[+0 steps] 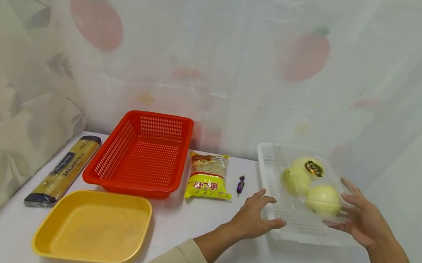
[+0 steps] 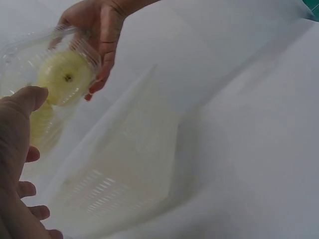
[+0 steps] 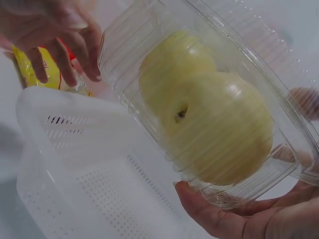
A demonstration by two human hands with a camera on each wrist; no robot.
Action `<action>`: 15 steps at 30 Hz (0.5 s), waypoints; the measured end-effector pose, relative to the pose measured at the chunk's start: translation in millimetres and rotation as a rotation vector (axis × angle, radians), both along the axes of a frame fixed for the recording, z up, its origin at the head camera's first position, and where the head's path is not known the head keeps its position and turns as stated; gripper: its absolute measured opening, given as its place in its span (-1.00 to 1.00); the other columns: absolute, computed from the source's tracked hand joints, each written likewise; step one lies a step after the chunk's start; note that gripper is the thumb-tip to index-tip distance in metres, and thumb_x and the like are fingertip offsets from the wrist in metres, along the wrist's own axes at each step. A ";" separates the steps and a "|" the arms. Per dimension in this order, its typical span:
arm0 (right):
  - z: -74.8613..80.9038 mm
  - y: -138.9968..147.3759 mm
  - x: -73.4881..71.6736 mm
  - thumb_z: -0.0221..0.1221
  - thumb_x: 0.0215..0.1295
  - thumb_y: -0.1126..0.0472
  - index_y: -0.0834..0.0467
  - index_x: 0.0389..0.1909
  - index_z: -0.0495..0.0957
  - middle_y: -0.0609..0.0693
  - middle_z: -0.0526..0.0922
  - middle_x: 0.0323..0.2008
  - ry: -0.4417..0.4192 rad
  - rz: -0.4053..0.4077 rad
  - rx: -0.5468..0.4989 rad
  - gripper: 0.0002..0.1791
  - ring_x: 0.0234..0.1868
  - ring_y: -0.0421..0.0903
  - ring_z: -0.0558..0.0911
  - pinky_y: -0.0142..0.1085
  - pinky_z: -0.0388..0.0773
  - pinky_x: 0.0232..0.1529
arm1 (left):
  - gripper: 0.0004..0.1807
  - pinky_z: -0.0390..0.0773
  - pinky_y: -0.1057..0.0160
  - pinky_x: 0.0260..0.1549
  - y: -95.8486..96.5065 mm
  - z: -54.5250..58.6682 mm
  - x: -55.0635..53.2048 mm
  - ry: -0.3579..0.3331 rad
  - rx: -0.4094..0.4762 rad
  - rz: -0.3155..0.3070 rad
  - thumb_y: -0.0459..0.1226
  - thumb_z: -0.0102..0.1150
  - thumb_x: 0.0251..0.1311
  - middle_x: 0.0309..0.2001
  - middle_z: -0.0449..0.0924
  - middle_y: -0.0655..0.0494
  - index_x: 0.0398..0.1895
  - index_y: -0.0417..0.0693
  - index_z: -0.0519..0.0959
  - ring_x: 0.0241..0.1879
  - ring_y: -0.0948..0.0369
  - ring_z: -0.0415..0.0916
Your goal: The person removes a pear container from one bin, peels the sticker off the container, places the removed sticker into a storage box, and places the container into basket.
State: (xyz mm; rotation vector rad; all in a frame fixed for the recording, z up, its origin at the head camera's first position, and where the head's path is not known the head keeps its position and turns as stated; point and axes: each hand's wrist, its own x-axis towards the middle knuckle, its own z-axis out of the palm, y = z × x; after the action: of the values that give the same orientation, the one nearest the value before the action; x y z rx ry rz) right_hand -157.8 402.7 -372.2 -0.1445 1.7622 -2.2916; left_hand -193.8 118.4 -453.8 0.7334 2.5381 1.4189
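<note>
A clear plastic box [image 1: 301, 200] of pale yellow-green round fruits [image 1: 323, 200], with a dark label on its lid, is tilted above a white perforated basket [image 1: 310, 238]. My right hand [image 1: 364, 222] grips the box by its right end, the fingers curled under it in the right wrist view. My left hand [image 1: 255, 216] hovers by the basket's left side, fingers spread and holding nothing. In the right wrist view, the left fingertips come close to the box; whether they touch it I cannot tell.
A red perforated basket [image 1: 140, 157] stands left of centre, behind a yellow tray [image 1: 96, 228]. A spaghetti packet [image 1: 63, 172] lies at the far left. Between the red and white baskets are a yellow food bag [image 1: 209, 177] and a purple-wrapped candy [image 1: 240, 185]. Curtains hang behind.
</note>
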 end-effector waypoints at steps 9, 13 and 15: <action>6.9 -7.1 8.2 -0.30 0.56 0.22 -0.18 0.54 -0.28 -0.09 0.39 0.13 0.025 0.023 -0.053 -0.35 0.01 0.06 0.58 0.22 0.49 -0.14 | -0.51 0.42 -0.08 0.05 -11.7 32.0 -2.6 -0.286 0.416 0.073 -0.12 0.09 0.26 0.26 0.38 0.02 0.24 -0.05 0.43 0.19 0.02 0.37; 7.4 -12.0 10.9 -0.31 0.56 0.23 -0.17 0.53 -0.29 -0.07 0.41 0.13 0.038 0.036 -0.049 -0.36 0.02 0.05 0.58 0.22 0.49 -0.13 | -0.43 0.49 -0.12 -0.04 -13.3 48.6 -1.3 -0.455 0.615 0.075 -0.06 0.07 0.29 0.20 0.41 -0.08 0.33 -0.03 0.33 0.09 -0.09 0.44; 7.1 -14.8 12.6 -0.30 0.56 0.23 -0.17 0.53 -0.28 -0.07 0.41 0.12 0.039 0.036 -0.045 -0.36 0.03 0.05 0.57 0.21 0.49 -0.13 | -0.34 0.52 -0.14 -0.10 -13.6 55.4 0.5 -0.528 0.662 0.070 0.02 0.11 0.27 0.19 0.41 -0.07 0.39 0.05 0.25 0.04 -0.11 0.48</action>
State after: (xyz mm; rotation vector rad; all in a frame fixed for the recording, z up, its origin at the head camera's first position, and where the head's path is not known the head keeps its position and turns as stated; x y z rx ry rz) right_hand -145.2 388.0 -365.1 -0.2288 1.7129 -2.3189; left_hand -193.4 104.8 -398.4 0.2693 1.7102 2.1560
